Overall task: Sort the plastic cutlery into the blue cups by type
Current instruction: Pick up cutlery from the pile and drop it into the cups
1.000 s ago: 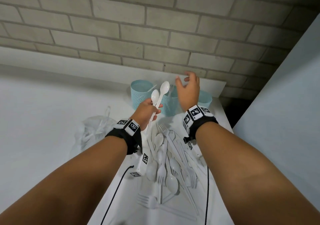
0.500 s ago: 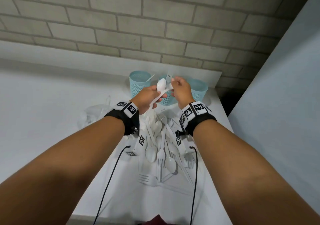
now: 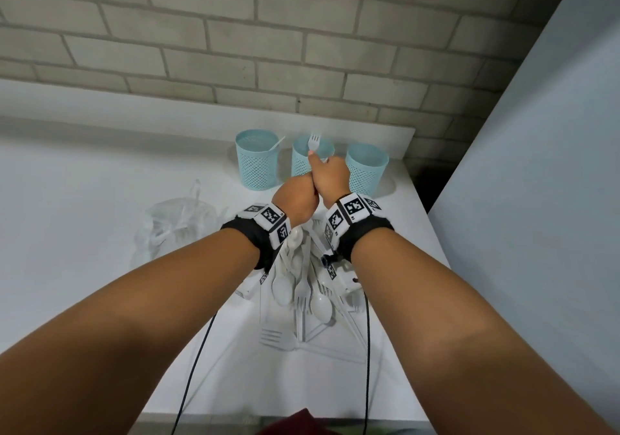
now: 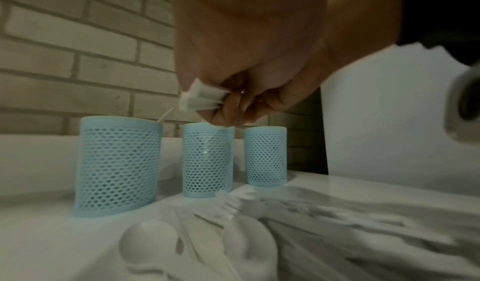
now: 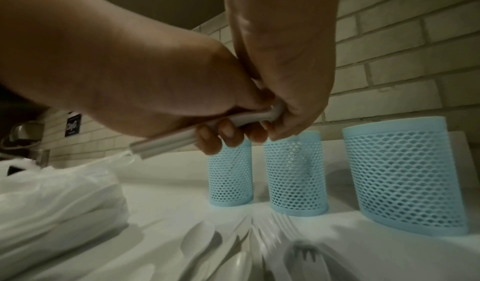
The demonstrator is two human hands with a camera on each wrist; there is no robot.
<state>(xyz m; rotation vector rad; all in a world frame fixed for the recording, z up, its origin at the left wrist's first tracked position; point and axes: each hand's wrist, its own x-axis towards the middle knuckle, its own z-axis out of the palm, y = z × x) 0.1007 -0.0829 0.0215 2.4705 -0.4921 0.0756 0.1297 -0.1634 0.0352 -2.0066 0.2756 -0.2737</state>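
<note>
My left hand [image 3: 297, 199] and right hand [image 3: 330, 173] are pressed together just in front of the middle blue cup [image 3: 312, 161]. Both grip two white spoons [image 5: 166, 143]. The left hand's fingers curl round the handles, whose ends [image 4: 201, 97] stick out below. The right hand's fingers [image 5: 275, 125] wrap the upper part, and the bowls are hidden. A fork [image 3: 314, 140] stands in the middle cup. The left cup [image 3: 256, 159] holds a thin white piece, and the right cup [image 3: 365, 169] stands beside them. A loose pile of cutlery [image 3: 302, 293] lies under my wrists.
A crumpled clear plastic bag [image 3: 177, 226] lies left of the pile. The brick wall [image 3: 302, 48] rises behind the cups, and a pale panel [image 3: 536, 199] closes the right side. The white table's [image 3: 84, 233] front edge is near my body.
My hands have dropped and come together in front of the cups. The right hand, open a second ago, now grips the spoons held by the left; their raised bowls are hidden.
</note>
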